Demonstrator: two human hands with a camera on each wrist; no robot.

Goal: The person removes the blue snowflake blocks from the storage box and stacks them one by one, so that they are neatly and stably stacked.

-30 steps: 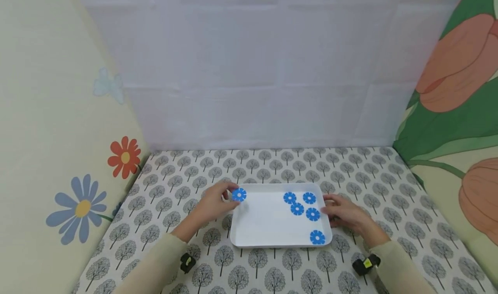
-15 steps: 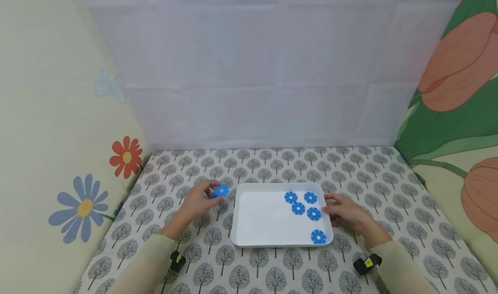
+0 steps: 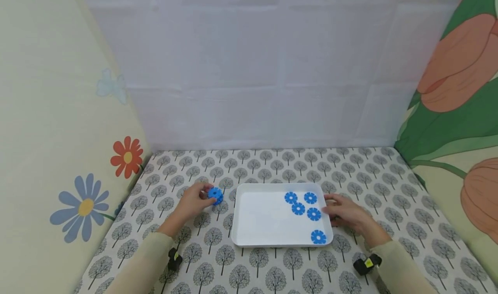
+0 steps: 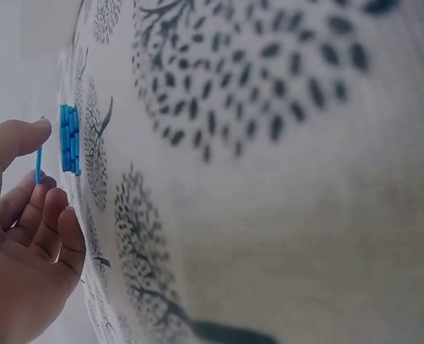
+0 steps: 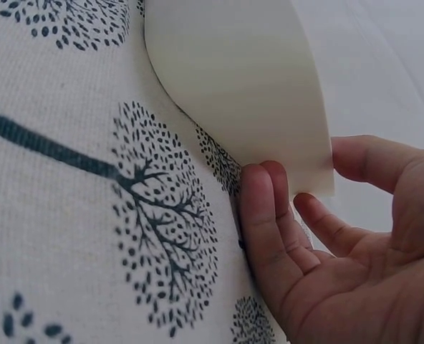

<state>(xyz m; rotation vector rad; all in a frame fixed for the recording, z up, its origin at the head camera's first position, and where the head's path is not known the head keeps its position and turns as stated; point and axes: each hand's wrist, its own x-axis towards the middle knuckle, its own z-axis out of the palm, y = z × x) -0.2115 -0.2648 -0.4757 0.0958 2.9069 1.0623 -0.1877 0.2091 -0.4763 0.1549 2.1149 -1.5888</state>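
Note:
Between thumb and fingers, my left hand (image 3: pixel 196 200) pinches a thin blue notched disc (image 3: pixel 214 193) with a small hole at its centre. Seen from the left wrist, this disc (image 4: pixel 39 159) stands just apart from a neat stack of similar blue discs (image 4: pixel 69 140) on the cloth; in the head view it overlaps most of that stack. A white rectangular tray (image 3: pixel 264 229) lies to the right. My right hand (image 3: pixel 344 212) grips the tray's right side, and the right wrist view has the thumb and fingertips at the tray wall (image 5: pixel 248 93).
Several blue discs (image 3: pixel 298 208) lie flat in the right half of the tray, one of them near its front right corner. A tree-print cloth (image 3: pixel 258 281) covers the table. A white sheet (image 3: pixel 249 69) hangs behind, with flower-patterned panels at both sides.
My left hand has carried the disc from the tray's far left corner leftward and out over the stack on the cloth. The right hand stays at the tray, which has barely shifted.

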